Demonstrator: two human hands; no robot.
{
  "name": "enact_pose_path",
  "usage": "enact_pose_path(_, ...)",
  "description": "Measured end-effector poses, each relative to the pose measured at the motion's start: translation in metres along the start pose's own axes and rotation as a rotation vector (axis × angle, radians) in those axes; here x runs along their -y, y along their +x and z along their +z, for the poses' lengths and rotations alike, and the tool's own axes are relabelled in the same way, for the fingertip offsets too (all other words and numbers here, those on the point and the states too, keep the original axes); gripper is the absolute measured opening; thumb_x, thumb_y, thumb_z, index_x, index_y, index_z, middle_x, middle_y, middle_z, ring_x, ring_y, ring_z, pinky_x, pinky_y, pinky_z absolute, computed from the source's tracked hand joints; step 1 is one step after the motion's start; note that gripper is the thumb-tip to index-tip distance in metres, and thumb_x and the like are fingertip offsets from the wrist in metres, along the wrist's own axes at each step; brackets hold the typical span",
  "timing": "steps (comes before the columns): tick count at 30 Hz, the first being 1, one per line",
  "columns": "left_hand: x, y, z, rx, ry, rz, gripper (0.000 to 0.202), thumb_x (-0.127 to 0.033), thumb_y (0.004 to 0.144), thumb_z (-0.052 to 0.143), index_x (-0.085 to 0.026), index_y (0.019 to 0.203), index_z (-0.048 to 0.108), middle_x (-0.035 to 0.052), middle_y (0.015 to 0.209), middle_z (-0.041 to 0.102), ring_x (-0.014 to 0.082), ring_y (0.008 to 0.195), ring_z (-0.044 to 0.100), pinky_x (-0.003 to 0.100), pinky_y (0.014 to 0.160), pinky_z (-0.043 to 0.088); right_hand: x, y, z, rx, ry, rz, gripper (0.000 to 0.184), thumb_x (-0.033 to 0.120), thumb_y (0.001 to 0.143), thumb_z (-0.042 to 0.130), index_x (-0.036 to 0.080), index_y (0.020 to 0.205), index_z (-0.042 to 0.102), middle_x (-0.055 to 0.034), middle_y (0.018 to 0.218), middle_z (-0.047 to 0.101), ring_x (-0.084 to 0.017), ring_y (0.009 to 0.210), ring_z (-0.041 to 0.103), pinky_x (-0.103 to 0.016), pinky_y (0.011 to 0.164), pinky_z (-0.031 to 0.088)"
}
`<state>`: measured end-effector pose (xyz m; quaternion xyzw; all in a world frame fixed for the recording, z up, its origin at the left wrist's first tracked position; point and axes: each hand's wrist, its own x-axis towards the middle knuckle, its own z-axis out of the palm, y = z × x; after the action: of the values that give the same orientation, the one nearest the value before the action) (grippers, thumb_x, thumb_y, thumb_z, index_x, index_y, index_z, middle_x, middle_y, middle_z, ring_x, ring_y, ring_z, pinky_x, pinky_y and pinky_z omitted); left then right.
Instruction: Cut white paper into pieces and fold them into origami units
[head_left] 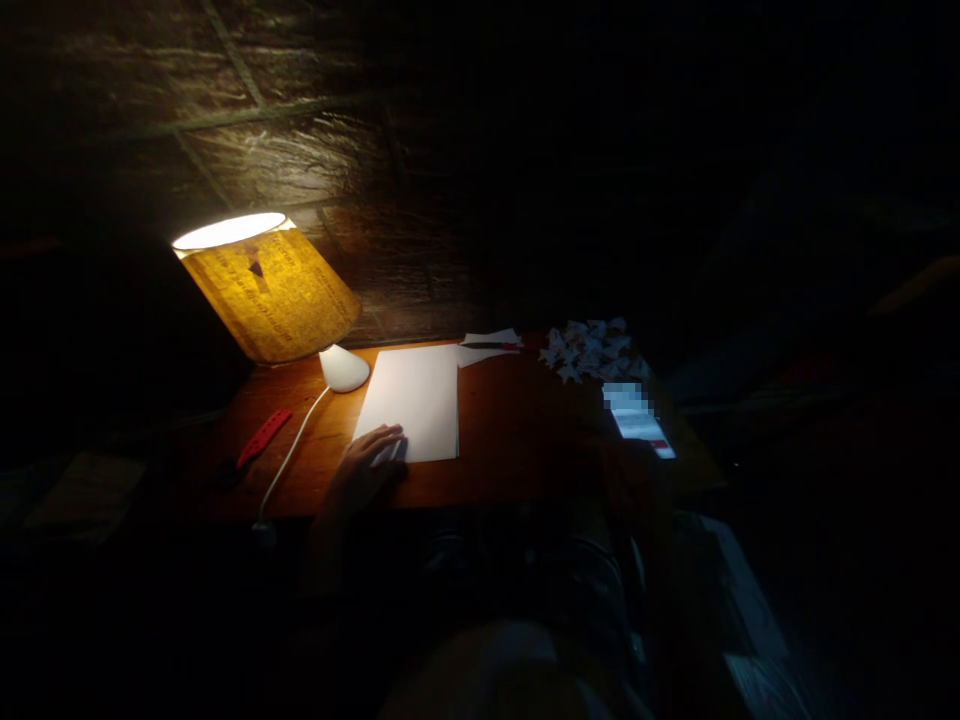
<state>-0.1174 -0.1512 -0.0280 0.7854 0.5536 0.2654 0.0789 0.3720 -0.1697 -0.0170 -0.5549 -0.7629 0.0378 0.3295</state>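
Wooden bench [517, 440] ahead of you, mostly dark; only its left part is properly lit. Nearest you, below the bench's front edge, your lap is in shadow, too dark for detail. Some pale shapes [750, 600] at lower right; can't tell what they are.

Front edge, left: white cord [296, 440] runs down over it. Your left hand [371, 455] lies on the near-left corner of the white paper [416, 400], fingers loosely extended, grasping nothing that I can see. Paper sits flat around mid-bench, bare side up, possibly more than one sheet.

Your right hand [634, 468] is a dim silhouette at the near end of the phone [636, 415]. Can't tell whether it's gripping or just touching. Phone screen is lit, partly pixelated.

Left of the cord: red tool [262, 438], lying at a slant, near end lost in shadow.

Farther back: white lamp base [346, 370] just beyond the paper's left side, with the glowing yellow lampshade [274, 290] tilted above. Paper offcuts [491, 345] touch the paper's far-right corner, a thin dark-and-red item across them. Right of that, just beyond the phone, a heap of cut paper pieces [589, 350].

Behind everything, your stone-textured wall [300, 150], lit only near the lampshade.
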Motion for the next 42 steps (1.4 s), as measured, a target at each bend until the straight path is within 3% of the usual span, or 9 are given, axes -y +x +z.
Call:
enact_pose_path(3,-0.004,-0.001,-0.003,-0.034,0.006,0.012,0.033,-0.047,0.098,0.069,-0.026,0.121,0.078,0.0111,0.135,0.076,0.0341,0.129,0.071,0.056,0.111,0.056,0.014,0.015,0.032,0.0,0.081,-0.085,0.03,0.03,0.103,0.05,0.026,0.106,0.079,-0.0113,0.123,0.078,-0.028,0.119,0.072,-0.048,0.105,0.059)
enact_pose_path(8,-0.003,-0.005,-0.004,-0.051,0.073,0.021,0.045,-0.055,0.09,0.079,-0.028,0.125,0.076,0.0118,0.138,0.074,0.0353,0.128,0.071,0.057,0.111,0.056,0.018,0.031,0.054,0.038,0.087,-0.166,0.032,0.031,0.098,0.062,0.019,0.124,0.077,-0.0144,0.145,0.07,-0.035,0.143,0.059,-0.061,0.118,0.049)
enact_pose_path(12,0.003,-0.008,0.003,-0.058,0.075,0.024,0.057,-0.062,0.088,0.079,-0.029,0.134,0.073,0.0126,0.149,0.067,0.0396,0.142,0.06,0.062,0.116,0.051,0.012,0.026,0.057,0.103,0.037,-0.149,0.041,0.031,0.096,0.066,0.02,0.135,0.072,-0.0138,0.155,0.063,-0.037,0.15,0.052,-0.063,0.121,0.045)
enact_pose_path(17,0.004,-0.01,0.007,-0.095,0.047,0.031,0.046,-0.057,0.093,0.076,-0.028,0.129,0.075,0.0115,0.143,0.072,0.0364,0.134,0.067,0.059,0.114,0.054,0.009,0.027,0.057,0.131,0.034,-0.143,0.041,0.033,0.096,0.064,0.022,0.135,0.072,-0.0127,0.155,0.063,-0.036,0.148,0.055,-0.064,0.12,0.046)
enact_pose_path(26,-0.009,-0.009,-0.003,-0.029,0.135,-0.008,0.039,-0.044,0.088,0.086,-0.03,0.123,0.077,0.0096,0.138,0.074,0.0342,0.127,0.07,0.058,0.11,0.055,0.004,0.028,0.06,0.125,0.043,-0.167,0.042,0.037,0.098,0.061,0.021,0.135,0.072,-0.0128,0.153,0.064,-0.037,0.146,0.057,-0.064,0.118,0.048)
enact_pose_path(36,-0.01,-0.011,0.001,-0.072,0.143,0.011,0.031,-0.041,0.092,0.082,-0.028,0.119,0.076,0.0085,0.132,0.076,0.03,0.122,0.073,0.052,0.106,0.057,0.002,0.027,0.063,0.108,0.064,-0.179,0.042,0.039,0.098,0.059,0.022,0.135,0.071,-0.0131,0.152,0.065,-0.037,0.146,0.056,-0.064,0.119,0.046)
enact_pose_path(39,-0.011,-0.01,0.0,-0.034,0.144,-0.007,0.044,-0.047,0.092,0.081,-0.027,0.13,0.072,0.0117,0.141,0.072,0.0331,0.133,0.067,0.055,0.114,0.052,0.001,0.027,0.064,0.114,0.073,-0.163,0.043,0.04,0.098,0.059,0.023,0.135,0.072,-0.0128,0.153,0.065,-0.037,0.147,0.055,-0.064,0.121,0.044)
enact_pose_path(42,-0.013,-0.008,0.0,0.048,0.143,-0.043,0.066,-0.054,0.091,0.079,-0.027,0.149,0.062,0.0139,0.159,0.058,0.0377,0.152,0.049,0.059,0.123,0.043,0.002,0.027,0.064,0.126,0.086,-0.153,0.043,0.04,0.097,0.059,0.024,0.135,0.071,-0.0126,0.153,0.065,-0.037,0.148,0.055,-0.066,0.121,0.043)
